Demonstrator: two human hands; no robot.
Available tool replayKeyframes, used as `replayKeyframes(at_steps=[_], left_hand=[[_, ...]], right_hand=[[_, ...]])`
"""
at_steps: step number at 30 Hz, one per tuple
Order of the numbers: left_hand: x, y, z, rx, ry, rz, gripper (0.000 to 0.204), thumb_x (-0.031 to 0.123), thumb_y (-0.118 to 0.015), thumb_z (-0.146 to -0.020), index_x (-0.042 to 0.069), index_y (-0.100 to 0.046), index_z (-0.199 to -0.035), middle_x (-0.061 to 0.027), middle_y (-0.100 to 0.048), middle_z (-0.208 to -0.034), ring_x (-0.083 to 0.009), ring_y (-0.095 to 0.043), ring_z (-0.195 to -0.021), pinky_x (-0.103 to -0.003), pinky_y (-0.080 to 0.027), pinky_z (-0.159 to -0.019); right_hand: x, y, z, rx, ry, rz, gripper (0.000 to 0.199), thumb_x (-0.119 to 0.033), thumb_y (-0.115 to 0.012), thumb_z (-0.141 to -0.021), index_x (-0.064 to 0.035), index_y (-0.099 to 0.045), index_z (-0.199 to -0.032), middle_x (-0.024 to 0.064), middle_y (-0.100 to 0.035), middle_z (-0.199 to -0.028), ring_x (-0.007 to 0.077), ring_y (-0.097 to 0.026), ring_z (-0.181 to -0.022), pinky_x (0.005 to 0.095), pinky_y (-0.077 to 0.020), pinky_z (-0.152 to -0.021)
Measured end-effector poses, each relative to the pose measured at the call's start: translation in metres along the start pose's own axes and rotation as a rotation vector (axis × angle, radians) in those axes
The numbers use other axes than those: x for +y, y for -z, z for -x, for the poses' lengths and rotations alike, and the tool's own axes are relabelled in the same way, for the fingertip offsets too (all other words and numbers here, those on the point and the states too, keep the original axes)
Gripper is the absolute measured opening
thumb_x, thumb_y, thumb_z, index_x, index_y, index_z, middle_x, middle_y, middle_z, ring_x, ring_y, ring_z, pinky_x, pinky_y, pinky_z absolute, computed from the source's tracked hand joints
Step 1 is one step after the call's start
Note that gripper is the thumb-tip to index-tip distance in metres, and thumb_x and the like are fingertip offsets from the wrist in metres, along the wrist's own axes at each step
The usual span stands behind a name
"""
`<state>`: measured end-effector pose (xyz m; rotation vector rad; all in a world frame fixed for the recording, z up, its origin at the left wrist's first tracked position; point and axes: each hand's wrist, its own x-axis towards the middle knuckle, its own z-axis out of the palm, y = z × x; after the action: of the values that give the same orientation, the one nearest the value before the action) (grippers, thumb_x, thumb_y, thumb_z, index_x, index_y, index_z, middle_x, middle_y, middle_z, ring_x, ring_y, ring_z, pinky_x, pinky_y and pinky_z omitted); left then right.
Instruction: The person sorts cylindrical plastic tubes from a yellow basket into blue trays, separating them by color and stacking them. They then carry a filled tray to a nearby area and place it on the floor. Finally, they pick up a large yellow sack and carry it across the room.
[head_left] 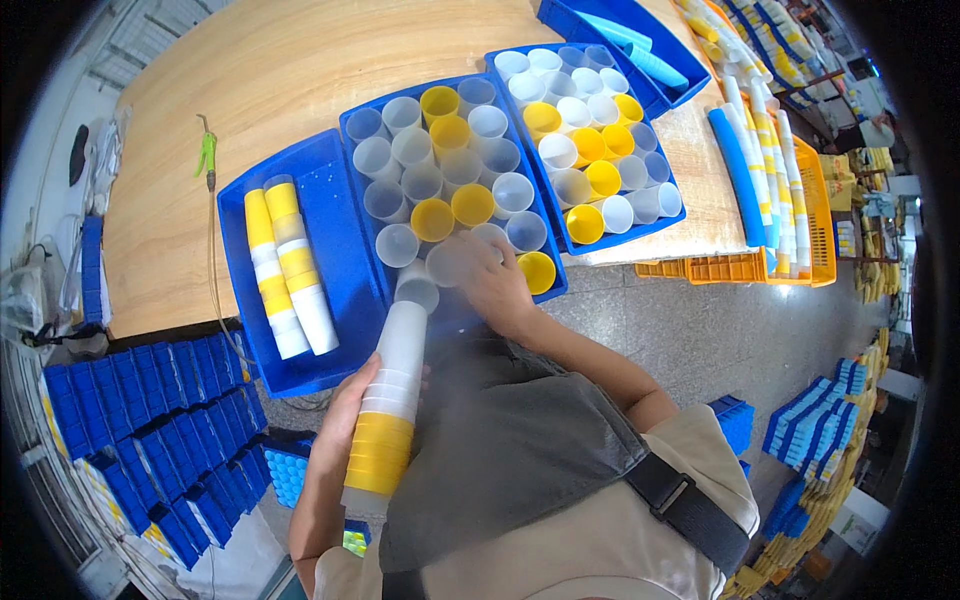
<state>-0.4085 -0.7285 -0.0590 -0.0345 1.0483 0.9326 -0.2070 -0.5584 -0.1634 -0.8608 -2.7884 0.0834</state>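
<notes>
Left hand: just off the near side of the middle tray [557, 287], this hand [348, 400] had its grip wrapped round a long cup stack [388, 395] near mid-length, probably for balance.
Cup stack: its white end pointed at the middle tray and its yellow end toward the body, a slant that likely kept the nested cups together.
Right hand: over the middle tray's near edge, this hand [497, 285] had its fingers bent among cups; blur hid whether that grip had hold of one, so I could not tell.
Standing cups: inside the middle tray, clear and yellow cups [471, 204] stood mouth up, their close packing apparently keeping them upright.
Left tray: left of the middle tray, this one [340, 225] held two stacks [290, 255] lying side by side, presumably so they could not topple.
Right tray: right of the middle tray, another [630, 236] was similarly packed.
Air gun: left of the middle tray, beyond the left tray, a green one [207, 155] lay on the bench [250, 80].
</notes>
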Motion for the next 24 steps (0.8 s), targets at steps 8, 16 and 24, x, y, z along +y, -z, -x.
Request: replayKeyframes(at_steps=[8,16,24], left_hand=[[0.009,-0.015,0.016,-0.051,0.0,-0.376,0.082,0.042,-0.071,-0.089,0.0,-0.037,-0.15,-0.0141,-0.062,-0.126,-0.0215,-0.062,-0.112,-0.031,-0.048,-0.096],[0.005,-0.013,0.022,0.012,0.028,0.029,0.067,0.05,-0.056,-0.099,-0.001,-0.044,-0.142,-0.0222,-0.068,-0.113,-0.0282,-0.07,-0.097,-0.037,-0.058,-0.087],[0.009,-0.01,0.003,-0.086,-0.149,-0.463,0.076,0.043,-0.069,-0.091,0.001,-0.04,-0.147,-0.0196,-0.064,-0.119,-0.0262,-0.068,-0.102,-0.034,-0.056,-0.087]], right_hand=[[-0.016,0.056,0.002,0.02,0.451,-0.452,0.036,-0.015,-0.057,-0.092,-0.0097,-0.058,-0.127,0.0099,-0.06,-0.13,0.0266,-0.058,-0.12,0.0465,-0.0438,-0.098],[0.024,0.05,0.022,0.144,-0.587,-0.887,0.085,-0.01,-0.089,-0.061,-0.0043,-0.052,-0.138,0.017,-0.053,-0.139,0.0344,-0.051,-0.129,0.0459,-0.0411,-0.102],[-0.023,0.059,0.021,0.028,0.328,-0.36,0.073,-0.017,-0.079,-0.077,-0.0087,-0.05,-0.143,0.0121,-0.053,-0.143,0.025,-0.05,-0.133,0.0499,-0.0403,-0.104]])
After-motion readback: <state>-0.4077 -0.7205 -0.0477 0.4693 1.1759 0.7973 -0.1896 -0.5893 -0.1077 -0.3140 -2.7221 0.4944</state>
